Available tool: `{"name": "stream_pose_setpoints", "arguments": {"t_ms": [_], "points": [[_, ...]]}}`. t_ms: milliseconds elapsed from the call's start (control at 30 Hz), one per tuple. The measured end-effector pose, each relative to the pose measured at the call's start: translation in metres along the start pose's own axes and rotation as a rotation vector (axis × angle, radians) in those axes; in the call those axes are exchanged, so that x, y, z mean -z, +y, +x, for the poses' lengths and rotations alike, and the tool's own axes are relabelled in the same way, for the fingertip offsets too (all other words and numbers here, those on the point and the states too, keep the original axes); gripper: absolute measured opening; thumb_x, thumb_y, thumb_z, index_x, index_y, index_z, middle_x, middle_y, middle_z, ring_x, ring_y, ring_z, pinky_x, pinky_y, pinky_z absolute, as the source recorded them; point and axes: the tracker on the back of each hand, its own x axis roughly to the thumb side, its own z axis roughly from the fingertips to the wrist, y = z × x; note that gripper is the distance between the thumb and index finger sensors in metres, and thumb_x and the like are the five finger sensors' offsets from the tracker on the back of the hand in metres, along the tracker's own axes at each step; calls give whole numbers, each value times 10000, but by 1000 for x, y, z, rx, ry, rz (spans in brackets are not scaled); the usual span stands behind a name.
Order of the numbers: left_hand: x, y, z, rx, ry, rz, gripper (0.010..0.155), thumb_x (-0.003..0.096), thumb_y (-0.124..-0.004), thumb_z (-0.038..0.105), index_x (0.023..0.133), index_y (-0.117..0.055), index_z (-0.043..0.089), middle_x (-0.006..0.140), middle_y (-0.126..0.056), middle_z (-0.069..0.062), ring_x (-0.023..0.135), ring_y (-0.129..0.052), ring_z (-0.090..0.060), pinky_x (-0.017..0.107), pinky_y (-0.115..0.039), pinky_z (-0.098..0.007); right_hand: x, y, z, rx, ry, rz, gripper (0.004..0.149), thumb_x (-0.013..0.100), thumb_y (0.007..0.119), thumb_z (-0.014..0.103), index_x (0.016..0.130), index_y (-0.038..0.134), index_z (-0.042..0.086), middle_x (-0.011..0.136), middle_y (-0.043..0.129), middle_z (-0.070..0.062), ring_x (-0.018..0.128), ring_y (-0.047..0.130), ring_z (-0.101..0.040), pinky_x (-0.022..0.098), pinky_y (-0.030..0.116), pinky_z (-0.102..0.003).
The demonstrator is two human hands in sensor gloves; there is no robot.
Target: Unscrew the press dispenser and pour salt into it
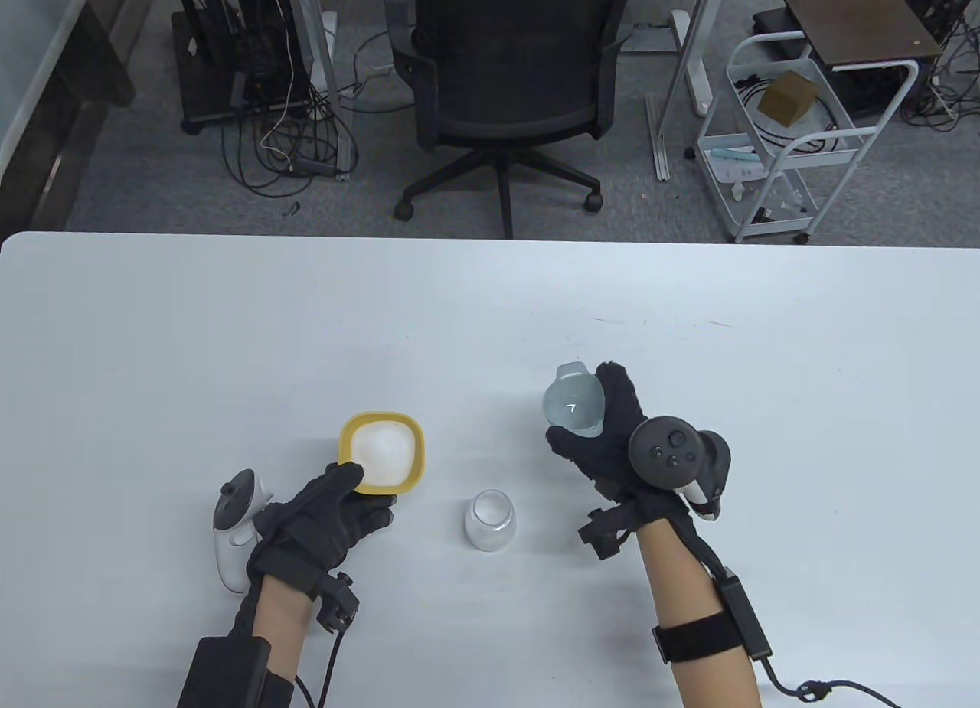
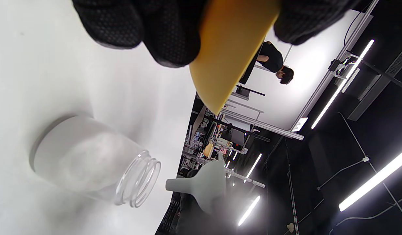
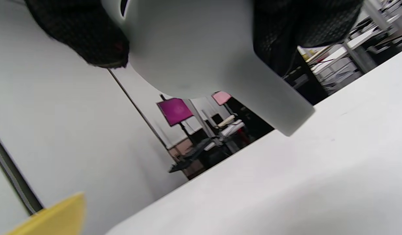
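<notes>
A clear glass jar stands open on the white table, its lid off; it also shows in the left wrist view. My left hand grips a yellow bowl heaped with white salt, held left of the jar; the bowl's underside shows in the left wrist view. My right hand holds the grey press dispenser top above the table, right of the jar; it fills the right wrist view, and its spout shows in the left wrist view.
A black office chair stands beyond the table's far edge, with a white wire cart to its right and cables on the floor to the left.
</notes>
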Motion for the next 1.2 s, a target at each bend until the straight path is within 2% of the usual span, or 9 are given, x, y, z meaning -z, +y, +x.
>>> {"name": "stream_pose_setpoints", "arguments": {"t_ms": [167, 367, 733, 933, 1200], "points": [[1, -3, -2, 6, -2, 0, 933, 592, -771, 624, 1136, -430, -53, 1055, -660, -258, 865, -881, -294, 681, -748, -579, -27, 12, 23, 201, -152, -25, 1141, 521, 825, 539, 1106, 255, -259, 1079, 518, -462, 890, 776, -531, 612, 497, -794], [1, -2, -3, 13, -8, 12, 933, 587, -773, 630, 1130, -437, -50, 1052, -664, -252, 861, -884, -292, 680, -751, -578, -42, 35, 40, 255, -232, 28, 1140, 517, 804, 560, 1114, 235, -226, 1104, 503, -424, 924, 761, -503, 585, 483, -830], [2, -3, -5, -15, -1, -2, 934, 588, -767, 646, 1121, -431, -43, 1049, -662, -247, 861, -884, -283, 683, -750, -582, -51, 69, 28, 229, -202, 100, 1134, 511, 806, 551, 1118, 208, -196, 1124, 464, -401, 952, 715, -509, 602, 465, -810], [5, -10, -4, -11, -7, -37, 933, 573, -776, 660, 1112, -439, -23, 1048, -667, -234, 858, -888, -273, 681, -753, -587, -55, 79, 23, 203, -197, 124, 1131, 507, 799, 562, 1121, 207, -181, 1137, 458, -377, 982, 620, -569, 589, 472, -824], [6, -22, 2, 14, -50, -67, 931, 535, -807, 675, 1100, -467, 17, 1048, -683, -208, 854, -897, -257, 679, -758, -593, -59, 88, 19, 176, -184, 124, 1124, 506, 802, 564, 1116, 205, -168, 1125, 455, -378, 972, 624, -562, 584, 486, -820]]}}
